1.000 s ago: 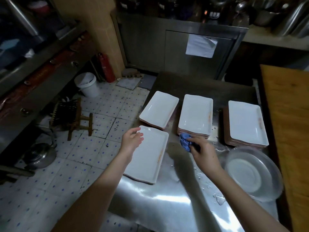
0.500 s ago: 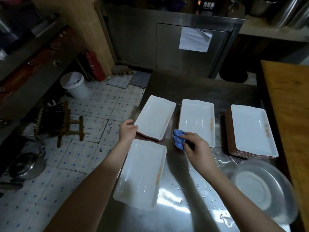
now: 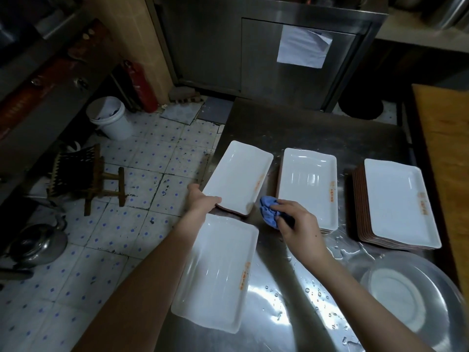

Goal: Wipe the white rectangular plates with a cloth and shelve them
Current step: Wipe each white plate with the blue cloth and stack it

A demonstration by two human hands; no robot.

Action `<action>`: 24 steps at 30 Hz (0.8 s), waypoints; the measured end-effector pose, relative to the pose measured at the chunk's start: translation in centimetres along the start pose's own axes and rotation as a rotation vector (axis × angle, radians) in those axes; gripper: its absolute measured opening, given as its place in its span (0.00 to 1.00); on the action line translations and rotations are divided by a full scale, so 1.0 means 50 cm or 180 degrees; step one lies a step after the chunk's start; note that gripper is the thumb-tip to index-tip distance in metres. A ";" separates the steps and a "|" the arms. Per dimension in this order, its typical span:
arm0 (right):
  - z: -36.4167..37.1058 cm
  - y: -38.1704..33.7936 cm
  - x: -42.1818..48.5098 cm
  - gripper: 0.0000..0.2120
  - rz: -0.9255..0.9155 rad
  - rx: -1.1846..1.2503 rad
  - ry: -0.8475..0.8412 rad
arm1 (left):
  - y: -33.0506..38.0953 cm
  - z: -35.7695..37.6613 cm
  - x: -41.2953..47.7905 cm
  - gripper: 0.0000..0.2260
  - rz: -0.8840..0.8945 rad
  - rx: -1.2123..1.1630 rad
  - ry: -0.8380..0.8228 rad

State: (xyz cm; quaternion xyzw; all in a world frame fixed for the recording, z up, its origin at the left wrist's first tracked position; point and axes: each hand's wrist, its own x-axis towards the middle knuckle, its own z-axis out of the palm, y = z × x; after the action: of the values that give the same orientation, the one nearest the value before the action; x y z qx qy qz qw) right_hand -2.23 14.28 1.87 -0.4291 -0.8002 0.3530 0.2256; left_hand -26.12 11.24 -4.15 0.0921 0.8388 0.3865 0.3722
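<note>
Seemingly the left hand (image 3: 203, 202) grips a plate (image 3: 238, 175), right hand (image 3: 298, 223) holding cloth (image 3: 268, 215).

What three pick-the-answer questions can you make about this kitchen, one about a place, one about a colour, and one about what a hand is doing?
1. Where is the white bucket?
A. on the tiled floor
B. on the steel table
C. on a shelf

2. What colour is the cloth?
A. red
B. blue
C. green

3. What is the left hand doing?
A. hanging free
B. holding the cloth
C. gripping the angled plate

Answers:
1 A, it stands on the tiles by the wall.
2 B, the wad in the right hand is blue.
3 C, its thumb lies over the plate's near edge.
</note>
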 end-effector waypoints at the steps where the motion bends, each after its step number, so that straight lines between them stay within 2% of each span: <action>1: 0.000 0.001 -0.001 0.14 0.0002 0.0012 -0.0007 | -0.001 -0.002 -0.001 0.35 -0.0013 -0.0086 0.0024; 3: 0.000 0.001 -0.001 0.14 -0.0009 0.0031 -0.0006 | -0.007 -0.009 0.001 0.31 -0.0086 -0.0377 0.0075; 7: -0.004 0.000 -0.003 0.14 -0.0029 0.0035 0.0010 | -0.020 -0.026 -0.004 0.12 -0.0065 -0.0496 0.0227; 9: -0.007 -0.001 -0.004 0.15 -0.0027 0.0025 0.0021 | -0.020 -0.027 -0.014 0.08 0.0016 -0.0569 0.0233; 16: -0.022 0.000 -0.030 0.15 -0.0049 0.0006 0.0114 | -0.007 -0.027 -0.026 0.14 -0.0059 -0.0836 0.0356; 19: -0.030 0.005 -0.045 0.15 -0.0019 -0.0013 0.0154 | -0.005 -0.036 -0.036 0.14 -0.0025 -0.1225 -0.0015; 21: -0.034 0.006 -0.054 0.14 0.0014 -0.0036 0.0138 | -0.003 -0.042 -0.049 0.20 0.0034 -0.1281 -0.0283; 24: -0.040 0.007 -0.067 0.14 0.0023 -0.0018 0.0167 | 0.004 -0.055 -0.058 0.21 0.0070 -0.1346 -0.0346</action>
State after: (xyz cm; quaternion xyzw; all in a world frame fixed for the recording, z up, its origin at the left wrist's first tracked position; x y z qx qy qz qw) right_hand 1.06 12.31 2.74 -0.4417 -0.7934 0.3402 0.2441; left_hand -26.00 8.51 -1.25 0.0418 0.7167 0.5524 0.4237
